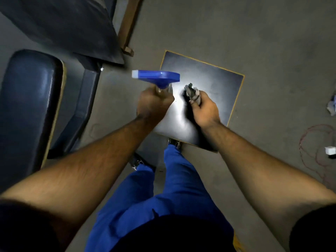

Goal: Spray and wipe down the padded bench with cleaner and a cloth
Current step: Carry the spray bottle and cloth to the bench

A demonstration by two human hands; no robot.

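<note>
We hold our left hand (pixel 153 102) wrapped tight around the neck of the spray bottle (pixel 156 77), its blue nozzle pointing left; our right hand (pixel 203 108) is bunched closed on the grey cloth (pixel 192 93). Both hover over a dark floor panel (pixel 218 77). The padded bench (pixel 27 99) lies off to our left, its long axis running away from us, nearer the left hand, so we judge the spray comes first.

grey concrete floor (pixel 236 33), dark square panel (pixel 209 77)
</note>
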